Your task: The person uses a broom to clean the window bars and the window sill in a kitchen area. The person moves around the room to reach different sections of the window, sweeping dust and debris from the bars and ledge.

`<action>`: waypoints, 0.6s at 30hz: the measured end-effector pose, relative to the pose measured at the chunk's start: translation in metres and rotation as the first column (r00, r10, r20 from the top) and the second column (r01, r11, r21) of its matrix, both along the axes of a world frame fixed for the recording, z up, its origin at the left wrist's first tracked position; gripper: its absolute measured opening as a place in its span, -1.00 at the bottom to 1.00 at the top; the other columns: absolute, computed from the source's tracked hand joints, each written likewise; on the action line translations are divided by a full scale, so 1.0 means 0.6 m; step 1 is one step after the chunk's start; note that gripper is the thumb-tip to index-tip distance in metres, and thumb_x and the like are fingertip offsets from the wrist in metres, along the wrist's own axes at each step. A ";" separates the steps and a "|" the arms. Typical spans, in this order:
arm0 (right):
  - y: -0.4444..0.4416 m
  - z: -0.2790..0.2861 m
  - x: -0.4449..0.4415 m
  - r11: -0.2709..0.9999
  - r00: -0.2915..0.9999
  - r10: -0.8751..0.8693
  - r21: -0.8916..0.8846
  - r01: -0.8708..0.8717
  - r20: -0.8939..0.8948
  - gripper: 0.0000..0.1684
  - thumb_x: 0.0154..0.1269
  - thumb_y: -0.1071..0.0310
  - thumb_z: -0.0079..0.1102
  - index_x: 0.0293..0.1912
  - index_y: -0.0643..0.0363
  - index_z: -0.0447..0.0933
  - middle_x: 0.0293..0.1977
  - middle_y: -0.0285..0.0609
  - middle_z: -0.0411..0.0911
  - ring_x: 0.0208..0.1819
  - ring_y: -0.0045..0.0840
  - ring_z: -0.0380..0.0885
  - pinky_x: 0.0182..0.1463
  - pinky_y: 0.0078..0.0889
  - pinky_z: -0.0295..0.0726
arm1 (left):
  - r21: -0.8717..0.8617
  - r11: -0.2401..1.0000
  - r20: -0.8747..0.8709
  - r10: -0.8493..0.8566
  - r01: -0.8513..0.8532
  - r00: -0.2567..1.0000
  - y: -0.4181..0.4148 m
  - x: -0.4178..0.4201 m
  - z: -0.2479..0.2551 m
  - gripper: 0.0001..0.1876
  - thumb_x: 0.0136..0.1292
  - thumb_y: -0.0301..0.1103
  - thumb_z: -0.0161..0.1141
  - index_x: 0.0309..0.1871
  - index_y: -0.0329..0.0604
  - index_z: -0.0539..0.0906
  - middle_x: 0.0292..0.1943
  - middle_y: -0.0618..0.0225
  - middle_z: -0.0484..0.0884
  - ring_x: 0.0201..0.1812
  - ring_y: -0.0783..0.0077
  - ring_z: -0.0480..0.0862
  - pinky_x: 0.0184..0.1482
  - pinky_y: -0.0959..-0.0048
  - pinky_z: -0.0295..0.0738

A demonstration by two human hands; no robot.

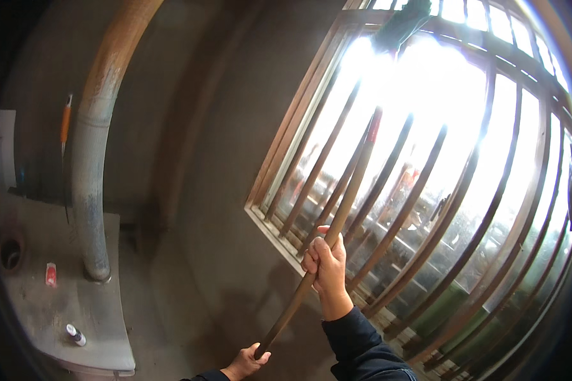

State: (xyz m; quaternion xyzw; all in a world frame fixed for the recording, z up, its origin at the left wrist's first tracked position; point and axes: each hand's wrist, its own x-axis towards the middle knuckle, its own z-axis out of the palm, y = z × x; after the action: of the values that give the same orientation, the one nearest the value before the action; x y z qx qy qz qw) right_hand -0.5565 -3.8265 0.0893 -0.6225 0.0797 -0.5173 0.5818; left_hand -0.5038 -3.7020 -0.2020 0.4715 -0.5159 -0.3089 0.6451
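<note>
A long wooden pole (350,197) slants up from the bottom middle toward the barred window. My left hand (248,364) grips its dark lower end, close to the bottom rim of the view. Higher up, my right hand (326,266) is wrapped around the shaft. There is a red band (374,126) near the pole's upper part; above that, glare washes the shaft out. In line with the pole, a dark green head (403,28), possibly a broom's, is raised against the top of the window; its exact kind is unclear.
Vertical bars (412,190) cross the bright window (434,85) on the right. At left, a thick pipe (93,166) rises from a flat stove-like top (95,305) bearing a red-and-white packet (51,275) and a small bottle (76,335). An orange-handled tool (66,124) is upright beside the pipe.
</note>
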 end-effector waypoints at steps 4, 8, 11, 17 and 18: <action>-0.102 0.042 0.053 0.995 0.998 -0.055 -0.076 0.059 0.041 -0.74 0.34 0.43 -0.08 0.00 0.15 0.21 -0.61 -0.33 0.19 -0.76 -0.66 0.18 -0.71 -0.56 0.20 | -0.040 0.998 0.048 0.040 -0.038 0.998 -0.094 0.063 0.053 -0.73 0.19 -0.23 0.26 -0.38 -0.24 0.48 -0.64 0.21 0.50 -0.58 0.47 0.46 -0.46 0.43 0.42; -0.177 0.109 0.091 0.981 0.990 -0.141 -0.129 0.143 0.030 -0.70 0.33 0.41 -0.09 0.03 0.20 0.18 -0.61 -0.34 0.19 -0.76 -0.69 0.16 -0.72 -0.57 0.23 | -0.053 0.998 0.086 0.039 -0.034 0.996 -0.191 0.111 0.099 -0.73 0.18 -0.22 0.26 -0.31 -0.25 0.51 -0.63 0.14 0.51 -0.60 0.41 0.48 -0.48 0.40 0.43; -0.187 0.153 0.118 0.966 0.980 -0.184 -0.168 0.195 0.077 -0.70 0.33 0.39 -0.09 0.03 0.19 0.18 -0.62 -0.35 0.18 -0.77 -0.69 0.16 -0.72 -0.57 0.23 | -0.141 0.989 0.131 0.073 -0.054 0.989 -0.237 0.150 0.129 -0.72 0.16 -0.23 0.28 -0.36 -0.24 0.47 -0.63 0.12 0.51 -0.60 0.23 0.56 -0.50 0.35 0.45; -0.229 0.134 0.198 0.951 0.972 -0.230 -0.198 0.236 0.054 -0.73 0.34 0.38 -0.09 0.01 0.16 0.21 -0.63 -0.36 0.16 -0.76 -0.68 0.14 -0.70 -0.57 0.20 | -0.251 0.966 0.116 0.093 -0.061 0.989 -0.292 0.252 0.115 -0.76 0.15 -0.30 0.29 -0.37 -0.22 0.46 -0.64 0.10 0.53 -0.56 0.16 0.65 -0.52 0.34 0.46; -0.241 0.137 0.216 0.952 0.970 -0.237 -0.187 0.242 0.050 -0.73 0.34 0.37 -0.09 0.01 0.15 0.21 -0.63 -0.36 0.16 -0.76 -0.68 0.14 -0.69 -0.57 0.20 | -0.183 0.983 0.191 0.057 -0.022 0.980 -0.295 0.273 0.125 -0.77 0.16 -0.31 0.27 -0.35 -0.23 0.46 -0.62 0.08 0.54 -0.52 0.16 0.66 -0.50 0.35 0.48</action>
State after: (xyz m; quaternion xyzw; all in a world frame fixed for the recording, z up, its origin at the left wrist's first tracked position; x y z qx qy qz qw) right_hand -0.4267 -3.9712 0.1715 -0.6543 0.0965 -0.5977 0.4531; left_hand -0.3400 -3.8791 -0.1273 0.4495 -0.5931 -0.2002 0.6372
